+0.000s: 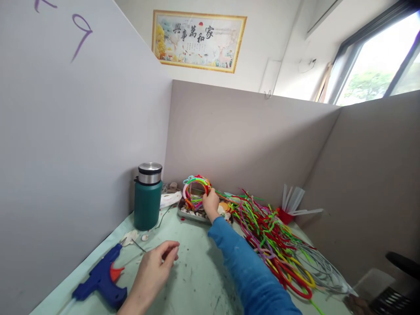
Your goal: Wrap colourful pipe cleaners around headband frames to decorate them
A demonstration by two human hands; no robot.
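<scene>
At twelve o'clock, by the tray, the right hand pinches the ring at its four o'clock edge, probably good hold: it seems light, soft. The left hand curls, empty.

Vivid round fuzzy-stem ring: pink, green, orange, red! Tangled heap of fuzzy craft stems riots in red, lime, yellow, purple. Plain blue fabric sleeve. Teal cylindrical bottle, silver metal lid. Blue plastic glue gun, orange trigger. Mint tablecloth, dark-speckled. Grey flat panel, purple strokes.
</scene>
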